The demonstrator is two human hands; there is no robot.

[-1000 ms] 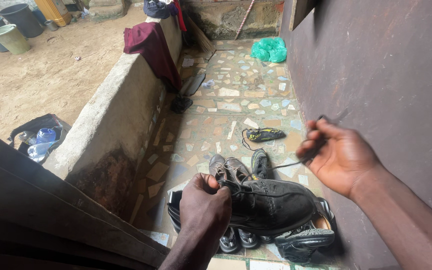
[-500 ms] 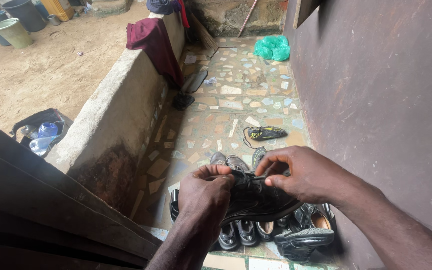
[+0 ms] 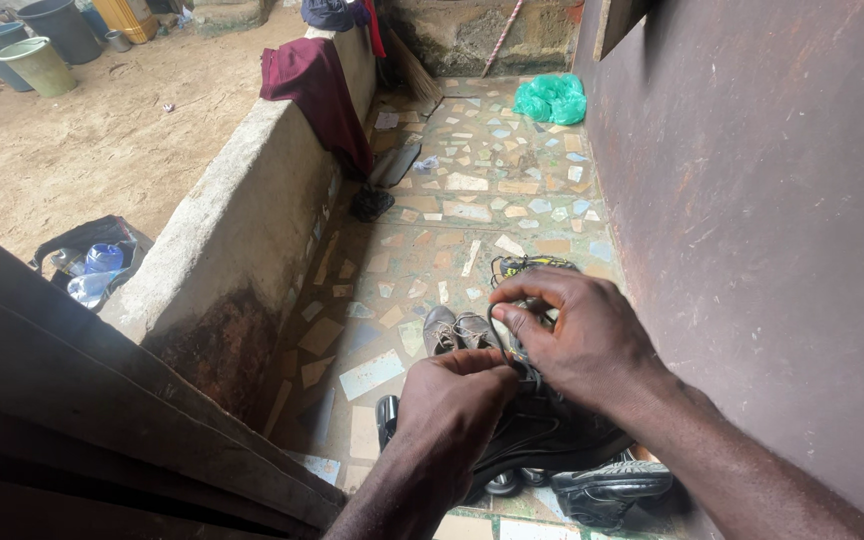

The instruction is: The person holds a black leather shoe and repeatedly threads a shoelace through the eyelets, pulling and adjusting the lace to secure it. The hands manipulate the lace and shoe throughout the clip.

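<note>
While you hold it over the mosaic floor, the scene reads as follows.

Shoe: your black shoe sits low in view between your forearms, above other footwear on the floor; its long axis runs left to right across the view, though which end is the toe you cannot tell.
Left hand: your left hand is clenched on the shoe's upper edge, fingers curled down.
Right hand: your right hand pinches a dark lace between thumb and forefinger, the lace arching in a small loop just above the shoe.
Other footwear: a grey pair lies just beyond your hands; a black sandal lies beside the shoe, to its right.
Containers: a green bucket and two darker tubs stand on the dirt yard; their contents are not visible.
Black bag: an open bag by the low wall holds clear plastic bottles.
Green bag: a knotted green plastic bag lies at the far end of the floor, contents hidden.
</note>
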